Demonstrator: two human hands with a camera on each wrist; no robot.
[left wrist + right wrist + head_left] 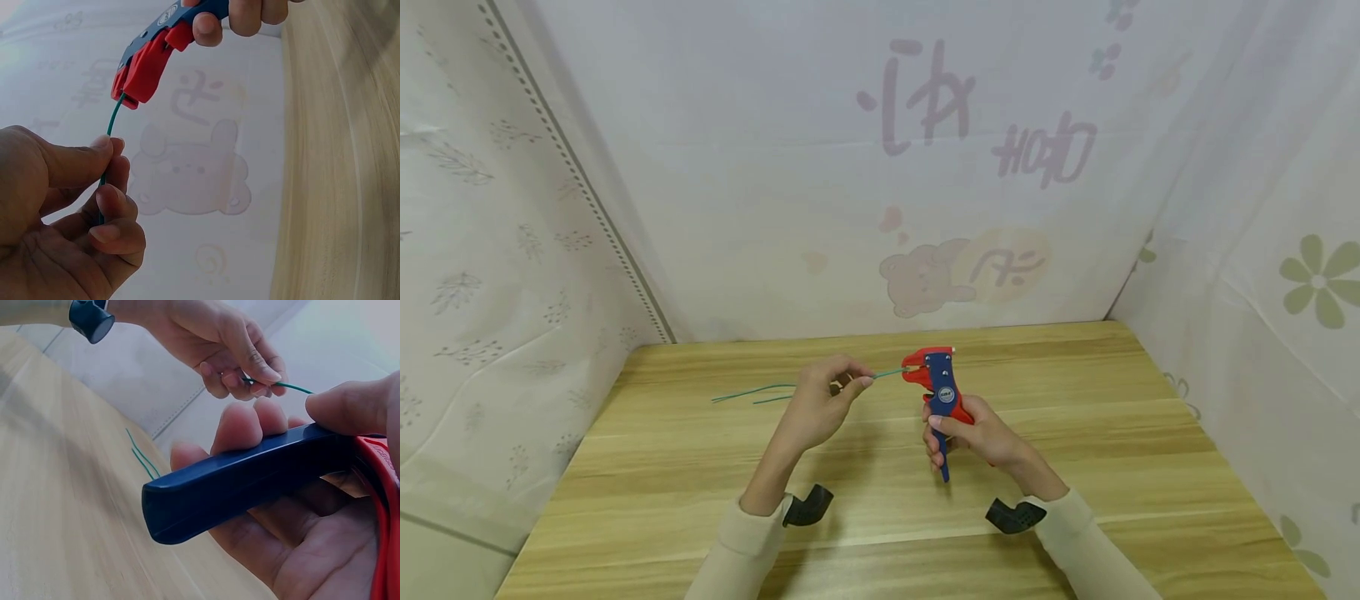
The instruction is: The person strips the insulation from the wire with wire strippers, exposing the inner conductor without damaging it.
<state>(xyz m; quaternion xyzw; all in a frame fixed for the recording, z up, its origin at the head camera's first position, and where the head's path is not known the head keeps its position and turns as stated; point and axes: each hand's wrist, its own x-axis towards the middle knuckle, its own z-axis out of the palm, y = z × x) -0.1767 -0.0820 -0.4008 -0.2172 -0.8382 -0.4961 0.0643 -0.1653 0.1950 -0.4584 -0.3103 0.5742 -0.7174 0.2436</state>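
Observation:
A red and blue wire stripper (942,379) is gripped round its handles by my right hand (973,433), its red jaws facing left. My left hand (823,400) pinches a thin green wire (889,372) between thumb and fingers. In the left wrist view the wire (115,114) runs up from the fingertips of the left hand (69,206), its end between the red jaws of the stripper (147,69). The blue handle (237,481) lies across the curled fingers of the right hand (337,550) in the right wrist view.
Green wire ends (737,395) extend left of my left hand over the wooden table (880,550). Printed cloth (775,208) hangs behind the table and at both sides. A black device sits at each wrist.

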